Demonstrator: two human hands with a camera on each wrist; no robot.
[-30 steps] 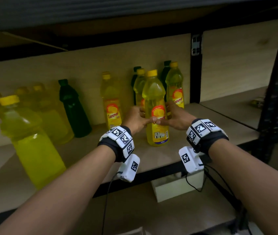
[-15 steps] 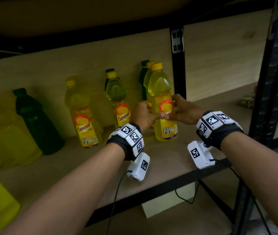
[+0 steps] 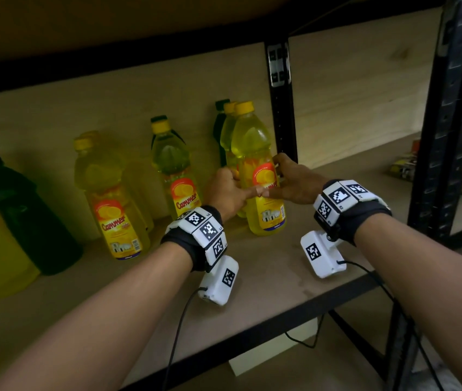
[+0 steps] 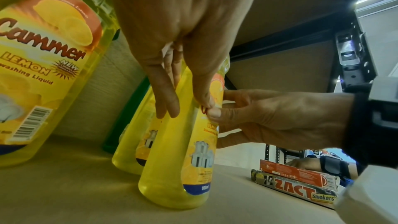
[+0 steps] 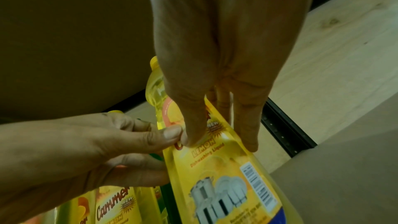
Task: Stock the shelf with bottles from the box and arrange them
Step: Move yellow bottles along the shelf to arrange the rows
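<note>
Shelf: the wooden shelf board (image 3: 266, 275) is carrying the whole stock, with a black upright post (image 3: 282, 108) standing just behind and to the right of the work.
Row at left: a dark green bottle (image 3: 26, 218) and two yellow bottles (image 3: 111, 198) are standing in a loose line along the back panel, well apart from one another.
Held bottle: the front yellow bottle (image 3: 255, 170) is standing upright on the shelf at the right end, long axis vertical, base flat on the board, with another yellow bottle and a green one close behind it.
Left hand: the left hand (image 3: 228, 190) is wrapping the bottle's left side, fingers lying down the flank and thumb across the label.
Right hand: the right hand (image 3: 294, 182) is wrapping the right side likewise; the two thumbs are touching at the label's middle.
Key relation: the bottle is sitting squarely between both grips, directly ahead, neither hand nearer, so any nudge or twist would likely be shared.
Writing: the label is reading "Cammer", "LEMON", "NEW", "Dishwashing Liquid", with a barcode and dish artwork.
Far right: boxes (image 4: 295, 183) are lying on the next bay, one reading "ZACT Smokers".
</note>
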